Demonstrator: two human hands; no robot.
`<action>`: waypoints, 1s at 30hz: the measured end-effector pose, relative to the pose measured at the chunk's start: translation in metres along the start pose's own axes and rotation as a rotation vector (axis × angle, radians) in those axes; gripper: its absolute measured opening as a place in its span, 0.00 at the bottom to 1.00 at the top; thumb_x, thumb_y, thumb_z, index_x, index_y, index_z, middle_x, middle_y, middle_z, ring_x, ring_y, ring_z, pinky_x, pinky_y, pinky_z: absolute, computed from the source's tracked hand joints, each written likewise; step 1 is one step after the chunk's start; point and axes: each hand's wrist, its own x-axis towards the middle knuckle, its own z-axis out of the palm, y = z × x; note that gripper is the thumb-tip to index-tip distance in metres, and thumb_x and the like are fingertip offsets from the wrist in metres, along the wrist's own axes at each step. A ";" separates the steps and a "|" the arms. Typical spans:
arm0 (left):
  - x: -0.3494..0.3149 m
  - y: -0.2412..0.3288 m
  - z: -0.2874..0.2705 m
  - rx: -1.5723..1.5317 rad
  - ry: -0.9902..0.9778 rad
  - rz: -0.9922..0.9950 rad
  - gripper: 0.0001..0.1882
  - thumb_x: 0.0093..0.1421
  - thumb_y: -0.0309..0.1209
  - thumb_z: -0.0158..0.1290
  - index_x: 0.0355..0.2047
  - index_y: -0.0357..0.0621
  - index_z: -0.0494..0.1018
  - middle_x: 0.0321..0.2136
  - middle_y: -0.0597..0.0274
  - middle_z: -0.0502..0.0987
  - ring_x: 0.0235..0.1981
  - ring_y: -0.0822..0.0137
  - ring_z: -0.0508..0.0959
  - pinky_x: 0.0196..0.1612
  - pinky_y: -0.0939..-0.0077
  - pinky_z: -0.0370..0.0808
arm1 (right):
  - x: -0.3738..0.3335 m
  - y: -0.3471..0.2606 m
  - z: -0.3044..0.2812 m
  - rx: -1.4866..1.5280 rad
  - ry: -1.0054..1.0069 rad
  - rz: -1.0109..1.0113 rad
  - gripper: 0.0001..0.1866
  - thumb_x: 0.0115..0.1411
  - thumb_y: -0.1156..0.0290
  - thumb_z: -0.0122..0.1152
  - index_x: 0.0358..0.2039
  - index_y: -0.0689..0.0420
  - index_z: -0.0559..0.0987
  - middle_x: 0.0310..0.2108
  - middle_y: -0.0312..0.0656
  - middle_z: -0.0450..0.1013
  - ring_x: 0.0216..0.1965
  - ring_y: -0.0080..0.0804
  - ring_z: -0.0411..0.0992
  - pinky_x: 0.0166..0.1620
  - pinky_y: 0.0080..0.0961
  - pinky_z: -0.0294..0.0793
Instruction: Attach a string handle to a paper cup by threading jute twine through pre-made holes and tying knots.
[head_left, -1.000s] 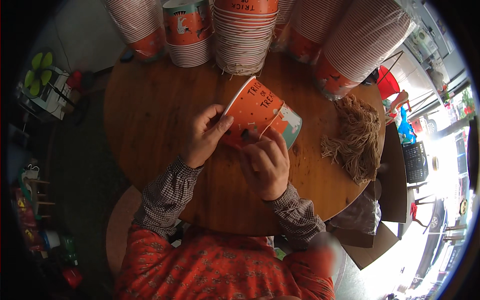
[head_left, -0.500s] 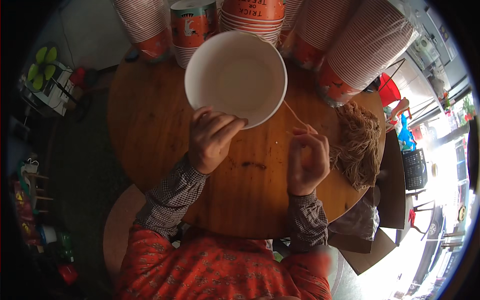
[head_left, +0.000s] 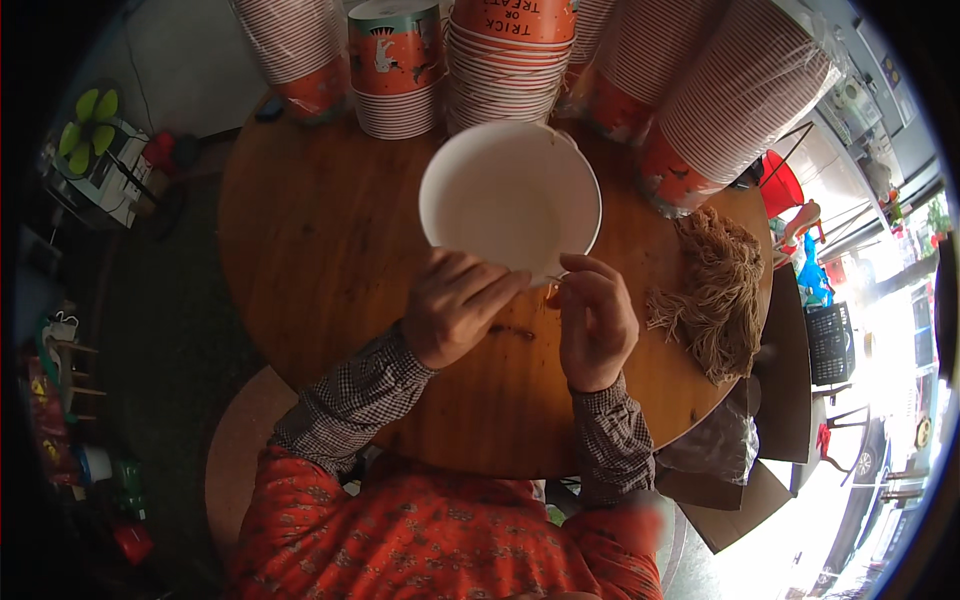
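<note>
A round, deep paper bucket with a white inside (head_left: 505, 190) was held over the near-middle of a round brown wooden table (head_left: 300, 260), its open mouth tipped up toward the wearer. The person's left hand (head_left: 460, 305) was partly closed, fingers bent and gripping the near edge of the bucket's rim. The right hand (head_left: 598, 320) stood just beside it, thumb and fingertips drawn together on a short bit of thin, pale cord (head_left: 553, 280) at the rim; its remaining fingers were loosely curled. The fingertips of both hands nearly met there, and how the cord passed through the wall could not be made out. To the right on the table lay a loose heap of tan, fringed strings (head_left: 722, 295). Along the far side stood a tall stack of orange paper buckets with white rims (head_left: 508, 75), a shorter stack topped by an orange bucket with a green band (head_left: 397, 70), and, at the right, a leaning bucket stack wrapped in clear plastic (head_left: 735, 105). Beyond the table's right edge were an open brown cardboard box (head_left: 787, 370) and a black plastic crate (head_left: 831, 343). Checked dark-and-white cuffs (head_left: 365, 395) covered both forearms.
</note>
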 end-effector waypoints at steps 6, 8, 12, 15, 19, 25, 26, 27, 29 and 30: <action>0.008 -0.004 -0.010 -0.265 -0.083 -0.024 0.14 0.51 0.28 0.59 0.40 0.45 0.78 0.30 0.69 0.77 0.35 0.68 0.76 0.47 0.65 0.69 | -0.003 0.012 0.004 -0.093 0.005 0.020 0.07 0.59 0.85 0.53 0.38 0.63 0.74 0.35 0.44 0.76 0.32 0.28 0.77 0.36 0.22 0.76; 0.016 -0.020 -0.023 -0.235 -0.099 -0.034 0.15 0.51 0.29 0.59 0.41 0.44 0.77 0.33 0.66 0.78 0.37 0.65 0.76 0.55 0.59 0.64 | 0.000 0.016 0.000 0.021 0.073 0.135 0.06 0.61 0.84 0.52 0.38 0.63 0.73 0.34 0.43 0.76 0.33 0.26 0.76 0.37 0.21 0.75; 0.014 -0.039 -0.022 -0.159 -0.101 -0.026 0.12 0.52 0.28 0.58 0.39 0.46 0.77 0.34 0.65 0.78 0.42 0.65 0.76 0.61 0.58 0.57 | 0.008 0.021 -0.013 0.096 0.151 0.207 0.05 0.63 0.82 0.50 0.39 0.64 0.72 0.34 0.41 0.76 0.34 0.24 0.74 0.38 0.19 0.75; 0.010 -0.041 -0.017 -0.160 -0.084 0.001 0.11 0.52 0.23 0.58 0.37 0.46 0.78 0.33 0.65 0.78 0.41 0.64 0.76 0.58 0.60 0.63 | 0.011 0.026 -0.016 0.094 0.159 0.248 0.04 0.63 0.83 0.50 0.38 0.64 0.72 0.37 0.42 0.75 0.34 0.23 0.73 0.38 0.18 0.74; 0.012 -0.030 -0.013 -0.262 0.021 -0.093 0.10 0.52 0.20 0.57 0.35 0.43 0.77 0.32 0.63 0.77 0.38 0.62 0.77 0.46 0.66 0.72 | 0.014 0.022 -0.012 0.087 0.282 0.109 0.04 0.61 0.83 0.51 0.36 0.64 0.72 0.39 0.44 0.74 0.34 0.23 0.73 0.36 0.18 0.74; 0.012 -0.018 -0.017 -0.383 0.157 -0.340 0.07 0.58 0.20 0.54 0.37 0.38 0.76 0.32 0.58 0.77 0.34 0.62 0.78 0.39 0.74 0.73 | -0.001 0.013 0.002 0.032 0.149 0.028 0.07 0.53 0.87 0.58 0.32 0.64 0.74 0.37 0.46 0.74 0.32 0.27 0.73 0.35 0.19 0.73; 0.014 -0.016 -0.018 -0.416 0.187 -0.393 0.06 0.60 0.20 0.53 0.38 0.36 0.76 0.32 0.56 0.77 0.34 0.63 0.78 0.39 0.76 0.73 | -0.002 0.010 0.003 -0.025 0.119 -0.021 0.07 0.52 0.87 0.58 0.32 0.64 0.74 0.36 0.46 0.74 0.31 0.27 0.73 0.35 0.19 0.73; 0.010 -0.019 -0.019 -0.455 0.181 -0.442 0.07 0.61 0.20 0.51 0.40 0.34 0.75 0.33 0.56 0.77 0.34 0.66 0.77 0.38 0.79 0.73 | -0.003 0.008 0.006 -0.060 0.104 -0.068 0.09 0.51 0.87 0.60 0.33 0.64 0.74 0.36 0.46 0.74 0.30 0.28 0.74 0.34 0.19 0.73; 0.008 -0.019 -0.017 -0.525 0.186 -0.482 0.07 0.62 0.20 0.51 0.40 0.34 0.74 0.34 0.57 0.76 0.34 0.68 0.77 0.38 0.79 0.73 | -0.004 0.001 0.007 -0.117 0.090 -0.103 0.09 0.51 0.87 0.61 0.33 0.63 0.75 0.36 0.46 0.74 0.30 0.29 0.74 0.34 0.20 0.74; 0.007 -0.019 -0.017 -0.594 0.191 -0.521 0.07 0.62 0.20 0.51 0.41 0.34 0.74 0.34 0.58 0.76 0.34 0.69 0.76 0.38 0.79 0.73 | -0.005 -0.002 0.007 -0.173 0.077 -0.139 0.09 0.50 0.86 0.62 0.33 0.63 0.75 0.36 0.46 0.75 0.30 0.29 0.75 0.33 0.21 0.74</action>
